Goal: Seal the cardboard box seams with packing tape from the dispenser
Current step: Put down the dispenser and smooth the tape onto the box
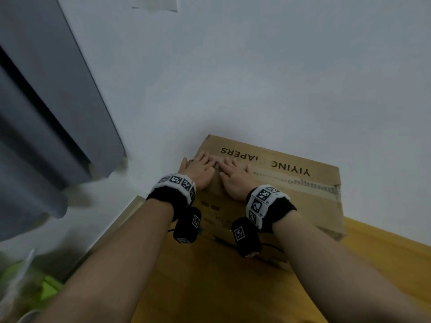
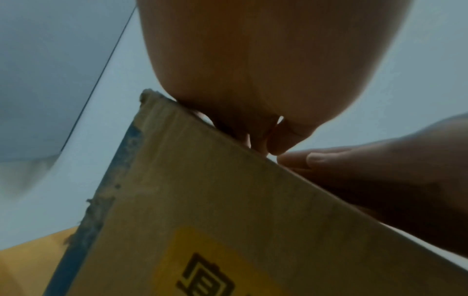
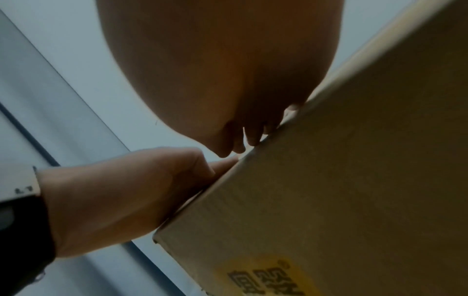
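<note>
A brown cardboard box [image 1: 291, 190] printed "YIYING DIAPERS" lies on a wooden table [image 1: 384, 264] against the white wall. A strip of tape [image 1: 303, 181] runs along its centre seam. My left hand [image 1: 198, 165] lies flat on the box top near the left end of the seam. Just to its right, my right hand [image 1: 233, 174] presses flat on the seam, fingers straight. In the left wrist view the left hand [image 2: 258, 124] rests on the box [image 2: 228, 220] edge. The right wrist view shows the right hand [image 3: 243, 136] on the box [image 3: 354, 190]. No tape dispenser is in view.
A grey curtain [image 1: 46, 113] hangs at the left, next to the table's left edge. Green objects [image 1: 35, 287] lie low at the bottom left. The white wall [image 1: 256, 78] stands right behind the box. Bare wooden table shows in front of and right of the box.
</note>
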